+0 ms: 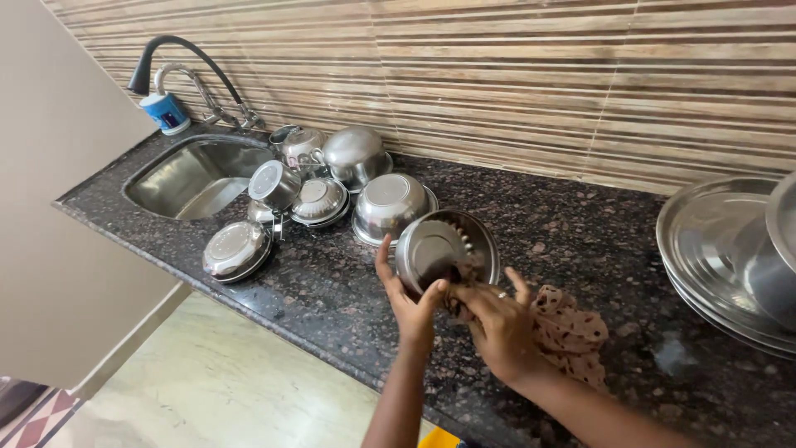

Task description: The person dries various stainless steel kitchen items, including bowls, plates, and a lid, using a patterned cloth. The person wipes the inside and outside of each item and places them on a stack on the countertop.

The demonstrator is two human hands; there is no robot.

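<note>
Steel bowl [446, 249] wiped with patterned cloth [568, 332].
Left hand [410, 303] grip pinches the rim; right hand [497, 328] clutches cloth; best tilt the bowl steadily.

Steel bowl [444, 249] in left hand [410, 303], patterned cloth [568, 332] in right hand [497, 328].

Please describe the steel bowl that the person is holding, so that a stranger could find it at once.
On the dark granite counter, right of the sink, stands a cluster of upturned steel vessels. Nearest the camera, one bowl is held tilted by the left hand. Only it is lifted, with a patterned cloth in the right hand.
</note>
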